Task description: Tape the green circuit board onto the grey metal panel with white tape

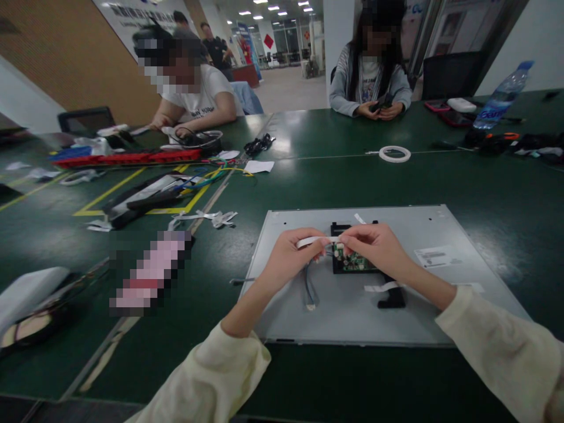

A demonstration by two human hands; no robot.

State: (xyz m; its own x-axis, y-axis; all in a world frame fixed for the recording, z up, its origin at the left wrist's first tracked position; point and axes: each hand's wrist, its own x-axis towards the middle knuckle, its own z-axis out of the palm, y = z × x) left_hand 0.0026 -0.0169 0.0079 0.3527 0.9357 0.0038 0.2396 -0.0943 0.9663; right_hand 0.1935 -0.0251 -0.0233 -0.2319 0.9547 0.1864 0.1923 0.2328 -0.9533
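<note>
"What's that between those two hands?"

"A narrow white paper-like strip (pixel 311 241), held in the air over a broad, flat, grey metal-looking panel (pixel 282 311), near the left edge of a green circuit board (pixel 352 261). The left hand (pixel 291 254) has it pinched between thumb and finger; the right hand (pixel 374 247) has its fingertips closed on the other end."

"Would it be awkward to handle?"

"Light as anything, I'd say, and limp, quick to crease or curl. Whether one face is sticky I can't tell from here. I'd take it by its two ends, fingertips only, with no hard pull. The bare board underneath looks far more fragile, so I'd keep knuckles off it."

"And how many of everything?"

"Two hands, one strip between them. I make out two more white strips at the panel: a short one (pixel 360 218) above the board, and a longer one (pixel 381 287) by the single black angular bracket (pixel 391 301). One panel, one board. Beyond it, one flat white ring-shaped roll (pixel 395 159) and, off to the right, one clear plastic bottle with a blue cap (pixel 500 101)."

"Anyone across the table?"

"Two people seated there, one in a white T-shirt (pixel 215 88), one in a light striped jacket (pixel 343 85)."
</note>
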